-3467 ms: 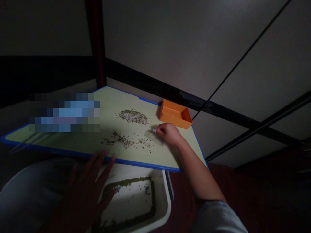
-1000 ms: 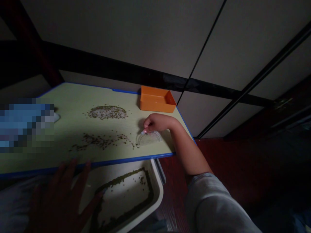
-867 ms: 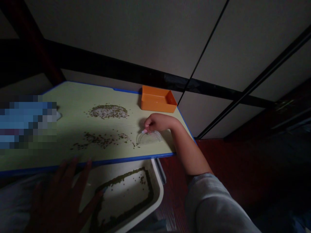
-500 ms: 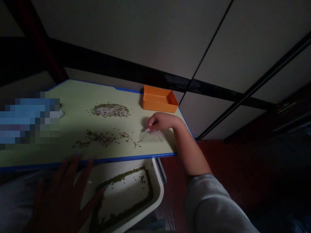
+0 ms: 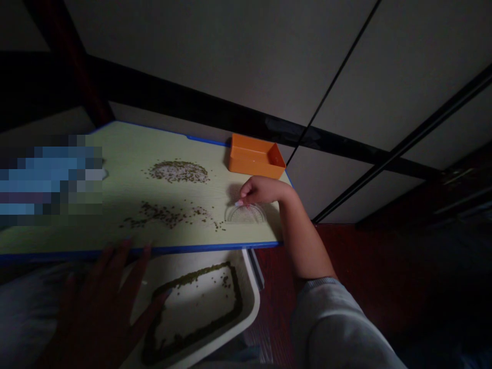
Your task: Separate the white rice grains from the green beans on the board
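Note:
My right hand (image 5: 263,189) is bent down at the wrist over the right part of the table. Its thumb and fingers pinch the curved edge of a clear protractor (image 5: 246,215), which lies flat or nearly flat on the tabletop. Just left of the protractor are scattered small brown-green grains (image 5: 163,215). Behind them spreads a denser, rounded patch of similar grains mixed with paler ones (image 5: 180,171). In shadow, my left hand (image 5: 103,302) has its fingers spread, with fingertips near the table's front edge and the thumb over the white tub (image 5: 251,302). I see nothing held in it.
An orange open box (image 5: 255,159) stands at the table's back right corner. The pale table (image 5: 119,148) has a blue rim. Below its front edge, the tub holds loose grains and a dark green band. Something blue on the left is pixelated. Cabinet panels (image 5: 238,61) rise behind.
The whole view has shifted slightly, so the table and box appear a little further right. My right hand keeps its pinch on the protractor. The left hand has barely moved.

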Tool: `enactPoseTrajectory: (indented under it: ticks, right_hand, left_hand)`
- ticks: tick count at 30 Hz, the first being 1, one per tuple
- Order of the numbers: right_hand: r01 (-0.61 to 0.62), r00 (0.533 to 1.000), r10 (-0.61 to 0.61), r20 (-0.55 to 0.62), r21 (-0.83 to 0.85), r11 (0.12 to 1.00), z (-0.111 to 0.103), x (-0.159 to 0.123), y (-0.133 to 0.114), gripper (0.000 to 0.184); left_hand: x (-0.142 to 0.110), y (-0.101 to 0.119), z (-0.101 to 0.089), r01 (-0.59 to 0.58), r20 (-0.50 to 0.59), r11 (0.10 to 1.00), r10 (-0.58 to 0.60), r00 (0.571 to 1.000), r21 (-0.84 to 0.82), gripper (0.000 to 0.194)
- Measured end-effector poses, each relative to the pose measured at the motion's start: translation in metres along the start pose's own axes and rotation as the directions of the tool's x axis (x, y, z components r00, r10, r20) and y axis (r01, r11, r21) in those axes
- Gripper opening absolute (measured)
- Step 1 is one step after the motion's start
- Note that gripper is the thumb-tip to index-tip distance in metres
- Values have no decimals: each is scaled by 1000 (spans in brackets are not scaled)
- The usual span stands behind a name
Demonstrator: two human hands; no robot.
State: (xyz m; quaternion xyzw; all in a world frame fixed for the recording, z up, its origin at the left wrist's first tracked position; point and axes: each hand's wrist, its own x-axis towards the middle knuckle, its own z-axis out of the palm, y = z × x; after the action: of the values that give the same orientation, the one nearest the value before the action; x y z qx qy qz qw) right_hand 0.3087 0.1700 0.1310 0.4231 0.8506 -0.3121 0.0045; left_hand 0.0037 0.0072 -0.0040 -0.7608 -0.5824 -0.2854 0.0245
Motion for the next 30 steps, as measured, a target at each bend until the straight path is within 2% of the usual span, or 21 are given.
enactPoseTrajectory:
  ticks: [11,22,30]
  right_hand:
    - [9,998,-10,-56,-22,1000,4,3,0,35]
    - [2,999,-4,-36,-51,999,2,3,0,33]
    - [-70,997,69,-27,-75,995,-2,1,1,27]
  left_hand:
    - [0,0,2,17,7,1000,-17,1000,-3,72]
    - [1,1,3,28,26,999,-28,999,19,72]
    - [0,2,-1,26,33,999,-27,999,24,75]
